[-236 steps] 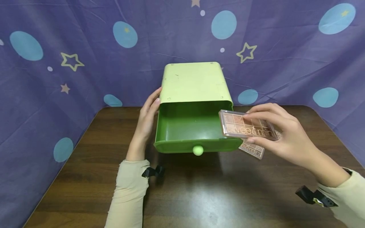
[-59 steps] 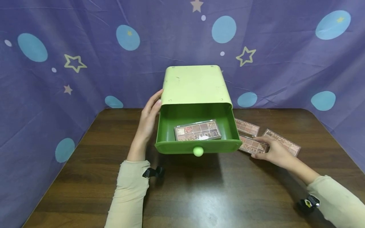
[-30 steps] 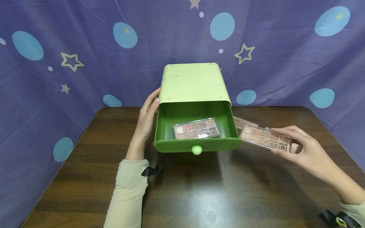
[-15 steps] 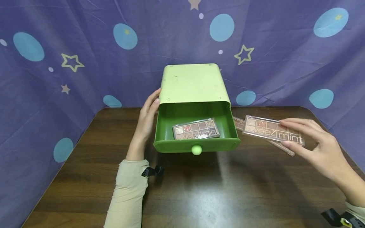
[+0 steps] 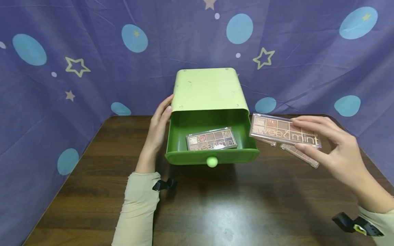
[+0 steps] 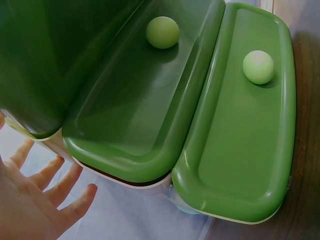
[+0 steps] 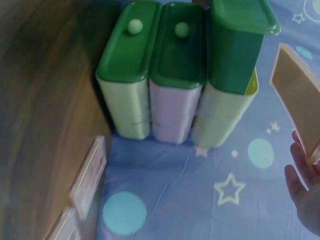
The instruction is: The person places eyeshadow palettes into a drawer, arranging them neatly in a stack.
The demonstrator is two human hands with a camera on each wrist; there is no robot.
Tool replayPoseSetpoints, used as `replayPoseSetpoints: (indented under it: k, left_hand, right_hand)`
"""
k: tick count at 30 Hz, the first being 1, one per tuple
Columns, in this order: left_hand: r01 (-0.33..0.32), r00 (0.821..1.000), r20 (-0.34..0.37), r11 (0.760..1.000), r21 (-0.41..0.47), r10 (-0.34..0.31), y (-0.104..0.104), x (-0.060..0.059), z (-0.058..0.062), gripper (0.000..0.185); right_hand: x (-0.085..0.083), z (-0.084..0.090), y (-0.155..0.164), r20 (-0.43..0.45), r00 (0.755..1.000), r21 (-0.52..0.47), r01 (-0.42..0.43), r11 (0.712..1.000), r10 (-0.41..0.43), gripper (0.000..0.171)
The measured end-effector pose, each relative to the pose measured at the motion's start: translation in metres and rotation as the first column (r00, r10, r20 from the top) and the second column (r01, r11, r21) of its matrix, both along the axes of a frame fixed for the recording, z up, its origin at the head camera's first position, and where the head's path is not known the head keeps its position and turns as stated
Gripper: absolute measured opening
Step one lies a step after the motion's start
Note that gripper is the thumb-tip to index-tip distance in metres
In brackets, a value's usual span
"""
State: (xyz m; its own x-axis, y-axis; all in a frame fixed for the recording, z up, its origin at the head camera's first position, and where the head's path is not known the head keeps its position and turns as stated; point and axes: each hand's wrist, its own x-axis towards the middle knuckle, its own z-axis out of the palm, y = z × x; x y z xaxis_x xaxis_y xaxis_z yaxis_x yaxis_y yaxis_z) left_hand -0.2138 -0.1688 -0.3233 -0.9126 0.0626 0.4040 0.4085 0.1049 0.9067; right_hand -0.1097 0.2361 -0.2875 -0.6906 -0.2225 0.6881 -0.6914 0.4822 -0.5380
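Note:
A light green drawer cabinet [image 5: 209, 90] stands at the back of the dark wooden table [image 5: 215, 208]. Its top drawer [image 5: 212, 156] is pulled out, and one eyeshadow palette [image 5: 211, 139] lies flat inside. My left hand [image 5: 158, 126] rests with straight fingers against the cabinet's left side; in the left wrist view the left hand [image 6: 35, 205] shows spread fingers beside the drawer fronts [image 6: 235, 125]. My right hand [image 5: 323, 143] pinches a second palette [image 5: 284, 131] by its right end, in the air just right of the open drawer. This held palette [image 7: 300, 100] also shows in the right wrist view.
Two more palettes lie on the table under the held one, a near one [image 5: 300, 155] and one by the drawer's corner [image 5: 266, 140]; both palettes [image 7: 87, 175] show in the right wrist view. A purple star-patterned cloth [image 5: 77, 68] walls in the table on three sides.
My right hand picked a palette off the table and has carried it up and left, close to the open drawer. The left hand and the palette in the drawer stayed put.

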Motion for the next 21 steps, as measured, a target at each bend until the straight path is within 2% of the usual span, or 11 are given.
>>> replayPoseSetpoints:
  k: [9, 21]
  left_hand:
    - [0.011, 1.0, 0.008, 0.999, 0.031, -0.011, 0.001, 0.001, 0.0, 0.049]
    - [0.014, 1.0, 0.01, 0.999, 0.038, -0.015, 0.0, 0.0, 0.0, 0.05]
  right_hand:
    - [-0.017, 0.001, -0.028, -0.004, 0.997, 0.005, -0.078, 0.997, 0.078, 0.057]
    - [-0.035, 0.0, -0.061, 0.062, 0.977, -0.002, -0.206, 0.979, 0.205, 0.058]
